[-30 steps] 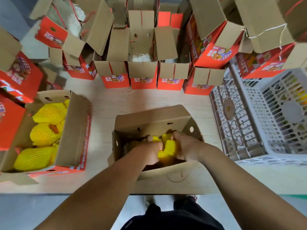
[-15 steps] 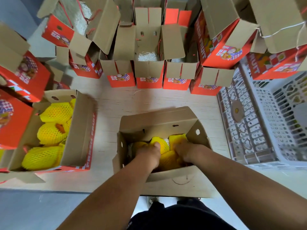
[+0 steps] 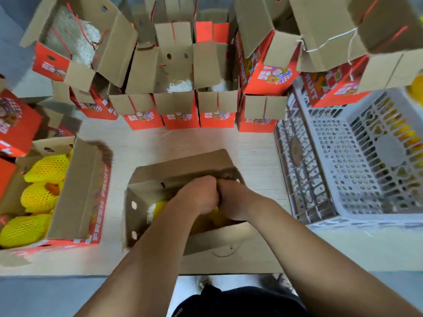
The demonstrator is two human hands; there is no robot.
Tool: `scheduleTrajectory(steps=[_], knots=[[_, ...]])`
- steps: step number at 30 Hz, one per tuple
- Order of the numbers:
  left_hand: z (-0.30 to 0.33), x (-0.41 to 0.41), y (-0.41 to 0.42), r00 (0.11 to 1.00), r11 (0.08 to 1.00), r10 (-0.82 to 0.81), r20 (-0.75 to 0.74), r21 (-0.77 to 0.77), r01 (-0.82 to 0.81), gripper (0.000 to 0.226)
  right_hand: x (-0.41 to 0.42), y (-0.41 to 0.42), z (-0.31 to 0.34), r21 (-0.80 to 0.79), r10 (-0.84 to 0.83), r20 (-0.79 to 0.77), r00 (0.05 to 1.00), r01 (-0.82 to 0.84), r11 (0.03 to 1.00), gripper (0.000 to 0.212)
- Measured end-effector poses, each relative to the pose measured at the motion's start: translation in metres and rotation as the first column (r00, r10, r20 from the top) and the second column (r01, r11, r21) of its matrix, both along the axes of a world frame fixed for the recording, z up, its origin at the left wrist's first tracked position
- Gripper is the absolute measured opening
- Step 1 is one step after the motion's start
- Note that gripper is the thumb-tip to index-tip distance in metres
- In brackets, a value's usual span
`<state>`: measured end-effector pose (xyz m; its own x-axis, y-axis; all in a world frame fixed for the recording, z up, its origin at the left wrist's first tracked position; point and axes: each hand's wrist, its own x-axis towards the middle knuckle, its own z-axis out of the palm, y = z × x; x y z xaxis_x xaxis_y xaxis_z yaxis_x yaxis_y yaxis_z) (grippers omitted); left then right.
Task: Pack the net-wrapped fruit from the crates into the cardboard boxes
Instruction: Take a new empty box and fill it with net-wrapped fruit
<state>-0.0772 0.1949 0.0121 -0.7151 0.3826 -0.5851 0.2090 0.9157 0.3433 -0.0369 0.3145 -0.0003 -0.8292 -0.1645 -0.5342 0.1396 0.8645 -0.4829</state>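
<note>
A brown cardboard box (image 3: 135, 216) stands open in front of me on the table. Both my hands are down inside it, knuckles touching. My left hand (image 3: 196, 195) and my right hand (image 3: 238, 200) have their fingers curled downward and hidden. Yellow net-wrapped fruit (image 3: 159, 208) shows under my left wrist. What the fingers hold is not visible. At the left, a second open box (image 3: 75, 191) holds several yellow net-wrapped fruits (image 3: 45, 168).
A white plastic crate (image 3: 332, 156) lies on the right, with yellow fruit showing through its holes. A row of open red-and-brown boxes (image 3: 180, 104) lines the back of the pale table (image 3: 206, 140), some with white shredded padding. More boxes are stacked at the back corners.
My hands have come together and shifted toward the far side of the middle box, now covering most of the fruit that showed between them before.
</note>
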Motion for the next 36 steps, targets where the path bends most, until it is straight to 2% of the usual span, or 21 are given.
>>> scheduleTrajectory(steps=[3, 5, 9, 12, 16, 20, 22, 24, 27, 29, 31, 34, 36], knots=[[0.032, 0.007, 0.067, 0.967, 0.976, 0.104, -0.233, 0.21, -0.054, 0.015, 0.024, 0.059, 0.032, -0.336, -0.291, -0.211, 0.933, 0.211, 0.918, 0.035], [0.047, 0.019, 0.125, 0.959, 0.916, 0.157, -0.235, 0.397, -0.052, 0.012, 0.044, 0.115, 0.054, -0.456, -0.436, -0.288, 0.853, 0.278, 0.845, 0.033], [0.054, 0.06, 0.273, 0.972, 0.848, 0.093, -0.215, 0.529, 0.036, 0.013, 0.093, 0.254, 0.066, -0.525, -0.542, -0.338, 0.769, 0.324, 0.787, 0.029], [0.047, 0.095, 0.386, 0.979, 0.798, 0.029, -0.2, 0.595, 0.098, 0.012, 0.131, 0.358, 0.057, -0.505, -0.648, -0.396, 0.65, 0.435, 0.745, 0.025], [0.039, 0.126, 0.513, 0.949, 0.742, -0.165, -0.268, 0.6, 0.299, 0.017, 0.17, 0.473, 0.039, -0.491, -0.79, -0.376, 0.485, 0.618, 0.614, 0.023], [0.026, 0.118, 0.605, 0.783, 0.719, -0.374, -0.497, 0.378, 0.583, 0.022, 0.182, 0.562, 0.02, -0.339, -0.783, -0.395, 0.48, 0.716, 0.61, 0.036], [0.014, 0.103, 0.632, 0.709, 0.728, -0.416, -0.57, 0.258, 0.635, 0.021, 0.178, 0.599, 0.012, -0.237, -0.749, -0.427, 0.506, 0.737, 0.633, 0.048], [-0.001, 0.087, 0.645, 0.664, 0.752, -0.423, -0.616, 0.17, 0.637, 0.017, 0.169, 0.636, 0.006, -0.032, -0.653, -0.526, 0.544, 0.755, 0.655, 0.058], [-0.018, 0.075, 0.651, 0.719, 0.813, -0.334, -0.61, 0.199, 0.547, 0.023, 0.153, 0.692, -0.002, 0.241, -0.465, -0.67, 0.579, 0.761, 0.602, 0.068], [-0.022, 0.073, 0.651, 0.752, 0.801, -0.29, -0.592, 0.28, 0.529, 0.023, 0.145, 0.723, -0.011, 0.401, -0.368, -0.664, 0.651, 0.725, 0.56, 0.077], [-0.022, 0.073, 0.649, 0.79, 0.782, -0.262, -0.554, 0.357, 0.51, 0.021, 0.137, 0.736, -0.022, 0.494, -0.343, -0.634, 0.693, 0.704, 0.509, 0.073], [-0.018, 0.071, 0.644, 0.869, 0.8, -0.152, -0.471, 0.458, 0.388, 0.018, 0.126, 0.735, -0.035, 0.439, -0.422, -0.678, 0.602, 0.792, 0.425, 0.059], [-0.018, 0.07, 0.644, 0.899, 0.803, -0.137, -0.416, 0.485, 0.347, 0.021, 0.126, 0.733, -0.039, 0.261, -0.47, -0.748, 0.468, 0.859, 0.44, 0.062]])
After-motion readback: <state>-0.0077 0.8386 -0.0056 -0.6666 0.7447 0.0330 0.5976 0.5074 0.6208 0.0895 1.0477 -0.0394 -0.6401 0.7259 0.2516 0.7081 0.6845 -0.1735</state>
